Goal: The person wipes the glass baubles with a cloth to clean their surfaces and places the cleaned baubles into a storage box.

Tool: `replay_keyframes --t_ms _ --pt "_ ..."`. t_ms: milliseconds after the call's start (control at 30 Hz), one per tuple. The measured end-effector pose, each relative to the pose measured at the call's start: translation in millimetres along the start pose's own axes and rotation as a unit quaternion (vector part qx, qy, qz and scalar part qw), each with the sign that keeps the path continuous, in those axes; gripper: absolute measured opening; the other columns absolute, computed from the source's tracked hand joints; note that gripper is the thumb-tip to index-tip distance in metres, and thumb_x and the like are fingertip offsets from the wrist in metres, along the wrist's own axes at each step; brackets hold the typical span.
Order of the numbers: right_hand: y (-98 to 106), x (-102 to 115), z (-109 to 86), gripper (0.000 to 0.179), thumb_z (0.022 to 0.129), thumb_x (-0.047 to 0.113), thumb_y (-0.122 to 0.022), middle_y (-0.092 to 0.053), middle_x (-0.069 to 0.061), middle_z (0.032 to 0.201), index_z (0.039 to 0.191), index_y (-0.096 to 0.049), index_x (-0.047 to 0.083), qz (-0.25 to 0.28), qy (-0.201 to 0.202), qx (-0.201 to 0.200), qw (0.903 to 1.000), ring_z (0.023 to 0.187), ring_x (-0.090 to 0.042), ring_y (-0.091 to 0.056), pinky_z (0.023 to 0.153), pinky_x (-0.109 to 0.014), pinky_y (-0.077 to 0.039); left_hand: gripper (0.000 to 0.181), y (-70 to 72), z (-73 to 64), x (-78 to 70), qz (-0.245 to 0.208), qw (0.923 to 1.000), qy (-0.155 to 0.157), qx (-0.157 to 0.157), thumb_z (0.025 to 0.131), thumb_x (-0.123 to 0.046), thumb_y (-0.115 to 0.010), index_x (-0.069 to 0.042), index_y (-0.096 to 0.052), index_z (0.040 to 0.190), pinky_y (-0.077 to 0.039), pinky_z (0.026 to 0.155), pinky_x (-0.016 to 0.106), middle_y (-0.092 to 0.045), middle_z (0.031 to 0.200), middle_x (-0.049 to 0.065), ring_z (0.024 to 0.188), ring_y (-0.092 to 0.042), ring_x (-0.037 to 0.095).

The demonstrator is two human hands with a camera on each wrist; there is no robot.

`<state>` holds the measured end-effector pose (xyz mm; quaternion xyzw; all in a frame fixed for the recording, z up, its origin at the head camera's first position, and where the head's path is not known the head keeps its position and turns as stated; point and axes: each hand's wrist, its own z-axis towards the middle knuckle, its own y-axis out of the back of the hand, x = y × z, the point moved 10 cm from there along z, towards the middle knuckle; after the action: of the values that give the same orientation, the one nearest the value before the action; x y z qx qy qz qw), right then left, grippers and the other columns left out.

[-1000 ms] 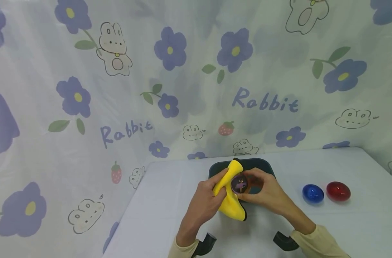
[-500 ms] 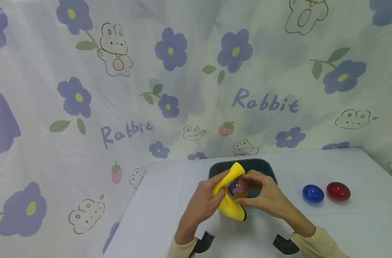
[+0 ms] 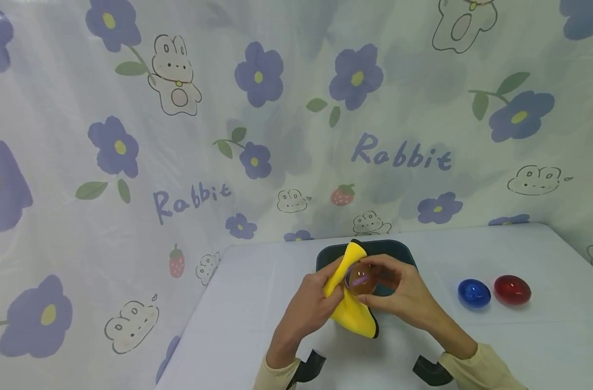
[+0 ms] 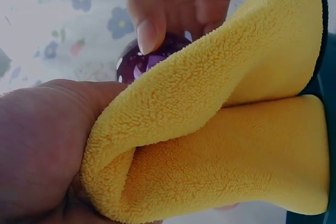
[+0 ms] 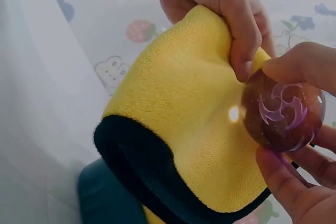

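In the head view my left hand (image 3: 306,306) grips a folded yellow plush cloth (image 3: 356,317) with dark edging. My right hand (image 3: 408,290) pinches a glossy see-through egg (image 3: 362,280) between thumb and fingers, against the cloth. The right wrist view shows the egg (image 5: 283,111) as purple-brown, with a pale purple swirl on its face. There the left fingers press the cloth (image 5: 173,77) at the egg's side. From the left wrist, a fold of cloth (image 4: 173,93) covers part of the egg.
A dark teal bin (image 3: 396,249) stands behind and below the hands. On the white table (image 3: 228,325) to the right lie a shiny blue egg (image 3: 474,293) and a red egg (image 3: 512,290). A printed curtain (image 3: 296,135) hangs behind.
The egg has turned between my right fingers, its dark purple-marked face giving way to a brownish side. The cloth shifts slightly around it, and both hands stay near the same place.
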<state>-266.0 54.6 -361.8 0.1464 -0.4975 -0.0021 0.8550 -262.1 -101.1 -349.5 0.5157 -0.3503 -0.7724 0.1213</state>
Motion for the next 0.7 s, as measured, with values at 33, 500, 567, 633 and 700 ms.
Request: replay_keyframes --t_ms 33,500,567,633,700 --pt "0 0 0.4 0.057 0.076 0.009 -0.089 -0.066 -0.006 0.125 0.128 -0.065 0.015 0.003 0.001 -0.003 1.0000 0.104 -0.012 -0.066 0.092 -0.020 -0.057 0.058 -0.5 0.2 0.6 0.000 1.0000 0.004 0.001 0.097 -0.016 -0.053 -0.012 -0.047 0.155 -0.055 0.071 0.018 -0.072 0.107 0.007 0.072 -0.059 0.004" --pt "11 -13 2.0 0.059 0.076 0.013 -0.089 -0.063 -0.008 0.129 0.129 -0.062 0.013 -0.034 -0.057 -0.049 0.9966 0.113 -0.027 -0.068 0.095 -0.042 -0.059 0.056 -3.0 -1.9 -2.2 -0.001 0.9995 0.029 0.009 0.095 -0.016 -0.055 -0.015 -0.053 0.151 -0.053 0.068 0.019 -0.068 0.097 0.003 0.072 -0.059 0.005" --pt "11 -12 2.2 0.059 0.077 0.013 -0.089 -0.064 -0.010 0.129 0.130 -0.062 0.011 -0.034 -0.057 -0.049 0.9966 0.114 -0.030 -0.068 0.095 -0.043 -0.059 0.056 -2.6 -2.5 -3.1 0.000 0.9995 0.030 0.009 0.096 -0.016 -0.055 -0.015 -0.052 0.152 -0.053 0.068 0.019 -0.068 0.096 0.003 0.072 -0.059 0.005" --pt "12 -10 2.5 0.059 0.078 0.014 -0.088 -0.065 -0.011 0.130 0.132 -0.063 0.011 -0.036 -0.054 -0.049 0.9967 0.115 -0.030 -0.068 0.096 -0.043 -0.059 0.058 -2.0 -3.4 -3.9 0.000 0.9995 0.031 0.007 0.096 -0.017 -0.055 -0.014 -0.050 0.153 -0.053 0.069 0.018 -0.069 0.098 0.004 0.072 -0.059 0.005" --pt "12 -9 3.1 0.059 0.079 0.014 -0.088 -0.066 -0.011 0.131 0.133 -0.063 0.011 -0.038 -0.051 -0.050 0.9968 0.113 -0.028 -0.067 0.097 -0.040 -0.059 0.059 -1.1 -4.4 -4.6 -0.001 0.9995 0.032 0.005 0.096 -0.017 -0.055 -0.013 -0.049 0.155 -0.053 0.070 0.018 -0.070 0.101 0.005 0.074 -0.060 0.005"
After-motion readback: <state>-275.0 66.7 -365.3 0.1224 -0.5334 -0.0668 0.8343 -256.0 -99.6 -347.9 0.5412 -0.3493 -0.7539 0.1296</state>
